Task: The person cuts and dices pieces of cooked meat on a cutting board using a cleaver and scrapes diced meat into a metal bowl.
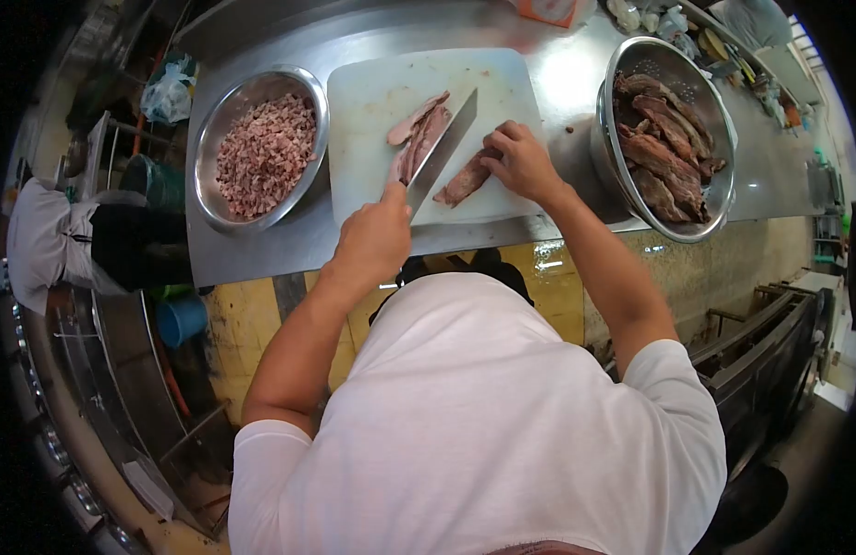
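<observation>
My left hand is closed round the handle of a large knife, whose wide blade points up and away over the white cutting board. Just left of the blade lie long cut strips of meat. To the right of the knife, my right hand has its fingers bent and pressed on the upper end of a brown meat piece lying on the board. The knife and this piece are apart.
A metal bowl of chopped meat stands left of the board. On the right, a perforated metal bowl holds several large meat pieces. Plastic bags and utensils line the steel table's back right. Another person is at the far left.
</observation>
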`<state>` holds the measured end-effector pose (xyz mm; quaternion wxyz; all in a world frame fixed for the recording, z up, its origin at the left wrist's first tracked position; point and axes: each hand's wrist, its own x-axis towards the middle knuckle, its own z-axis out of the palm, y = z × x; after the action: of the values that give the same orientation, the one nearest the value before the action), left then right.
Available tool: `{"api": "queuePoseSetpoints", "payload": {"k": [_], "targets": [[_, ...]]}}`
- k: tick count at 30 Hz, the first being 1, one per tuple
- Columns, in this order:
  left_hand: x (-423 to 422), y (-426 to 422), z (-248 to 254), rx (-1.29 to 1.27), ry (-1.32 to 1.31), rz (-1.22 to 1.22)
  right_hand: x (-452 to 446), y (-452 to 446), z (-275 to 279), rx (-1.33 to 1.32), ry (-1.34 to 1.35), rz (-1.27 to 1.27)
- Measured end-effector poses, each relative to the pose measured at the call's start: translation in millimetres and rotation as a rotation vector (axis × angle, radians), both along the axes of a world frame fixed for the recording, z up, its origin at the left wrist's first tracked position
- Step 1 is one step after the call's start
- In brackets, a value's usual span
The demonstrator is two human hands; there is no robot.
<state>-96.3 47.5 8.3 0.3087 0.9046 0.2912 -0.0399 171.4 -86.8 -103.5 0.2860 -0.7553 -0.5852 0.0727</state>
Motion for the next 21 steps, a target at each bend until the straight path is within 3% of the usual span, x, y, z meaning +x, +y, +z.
{"api": "queuePoseSetpoints", "payload": {"k": [4,6,9,21], "targets": [[6.1,-12.8,2.2,0.026,0.064,-0.088,-12.1,-10.7,-15.1,0.207,0.013,-0.015],[11.3,-14.3,-7.2,0.041,0.119,-0.125,-20.9,-11.6,-23.2,0.265,0.104,-0.195],[13.5,-11.9,-14.2,0.047,0.179,-0.175,-20.9,-11.8,-28.5,0.296,-0.014,-0.152],[37.8,-11.2,-24.3,0.101,0.128,-0.218,-16.1,-17.7,-27.2,0.245,0.086,-0.130]]}}
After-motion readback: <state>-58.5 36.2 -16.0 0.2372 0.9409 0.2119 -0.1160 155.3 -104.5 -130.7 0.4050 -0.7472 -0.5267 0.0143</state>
